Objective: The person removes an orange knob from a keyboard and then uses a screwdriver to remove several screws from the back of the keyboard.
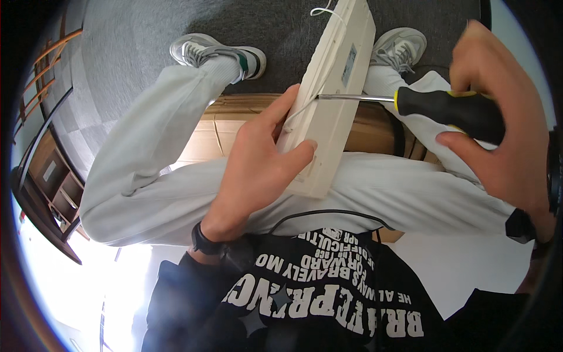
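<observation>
A long off-white device [332, 120], which looks like a computer keyboard, is tilted on edge with its labelled underside facing right. Its near end rests by my lap. My left hand [258, 146] grips its left side, thumb over the underside and fingers on the far face. A thin white cable [314, 97] runs along that side under my fingers. From the right comes a screwdriver [446, 108] with a black and yellow handle. My right hand [507, 111] is closed round the handle, slightly blurred. The metal shaft crosses the underside, and its tip meets the left edge near the cable.
Beneath the device lies a brown cardboard box [234, 132], between my legs in pale trousers [141, 158]. My shoes [220, 56] stand on grey carpet [135, 29]. At the left is wooden shelving [56, 176]. A white panel [469, 270] shows at the lower right.
</observation>
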`<state>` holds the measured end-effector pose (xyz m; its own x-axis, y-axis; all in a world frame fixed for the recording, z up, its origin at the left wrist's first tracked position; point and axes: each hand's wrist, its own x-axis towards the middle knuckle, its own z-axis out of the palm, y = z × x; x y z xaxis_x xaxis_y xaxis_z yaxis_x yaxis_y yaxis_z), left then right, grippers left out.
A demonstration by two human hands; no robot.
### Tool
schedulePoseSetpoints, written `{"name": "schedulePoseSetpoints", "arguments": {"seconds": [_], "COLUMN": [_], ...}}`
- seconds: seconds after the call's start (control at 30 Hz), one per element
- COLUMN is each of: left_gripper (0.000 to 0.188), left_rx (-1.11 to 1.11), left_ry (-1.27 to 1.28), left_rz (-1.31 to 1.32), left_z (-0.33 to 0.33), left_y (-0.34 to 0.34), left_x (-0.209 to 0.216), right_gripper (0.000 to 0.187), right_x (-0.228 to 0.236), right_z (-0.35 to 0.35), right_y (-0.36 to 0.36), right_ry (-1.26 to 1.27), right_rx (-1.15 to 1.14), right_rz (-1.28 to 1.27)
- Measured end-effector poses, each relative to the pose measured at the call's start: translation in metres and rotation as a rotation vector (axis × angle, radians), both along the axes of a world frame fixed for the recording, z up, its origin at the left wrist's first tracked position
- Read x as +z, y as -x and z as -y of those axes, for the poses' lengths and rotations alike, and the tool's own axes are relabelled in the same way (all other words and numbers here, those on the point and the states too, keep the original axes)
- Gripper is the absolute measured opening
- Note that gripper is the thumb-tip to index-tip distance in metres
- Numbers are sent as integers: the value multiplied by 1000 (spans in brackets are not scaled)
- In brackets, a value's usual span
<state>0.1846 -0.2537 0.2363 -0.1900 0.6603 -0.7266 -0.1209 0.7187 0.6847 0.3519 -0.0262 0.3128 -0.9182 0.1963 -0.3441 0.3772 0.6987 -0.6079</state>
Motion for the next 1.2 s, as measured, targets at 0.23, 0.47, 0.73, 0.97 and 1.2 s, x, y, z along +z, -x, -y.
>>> {"name": "schedulePoseSetpoints", "arguments": {"seconds": [0.23,0.47,0.73,0.97,1.2], "left_gripper": [69,67,63,61,62], "left_rx": [-2,-58,-118,-73,-74], "left_ry": [-47,85,-26,-14,-82], "left_rz": [-51,-28,-171,-152,-192], "left_z": [-1,-10,-3,-4,1], "left_y": [-2,0,3,1,-2], "left_x": [-5,12,5,10,4], "right_gripper": [44,39,30,22,30], "right_x": [-28,-24,-1,7,-5], "right_z": [-2,-1,-7,-8,-17], "right_y": [-35,-39,-6,26,41], "right_ry": [-428,-167,-86,259,495], "right_rx": [435,254,73,-432,-448], "right_rz": [-351,-119,142,585,873]}}
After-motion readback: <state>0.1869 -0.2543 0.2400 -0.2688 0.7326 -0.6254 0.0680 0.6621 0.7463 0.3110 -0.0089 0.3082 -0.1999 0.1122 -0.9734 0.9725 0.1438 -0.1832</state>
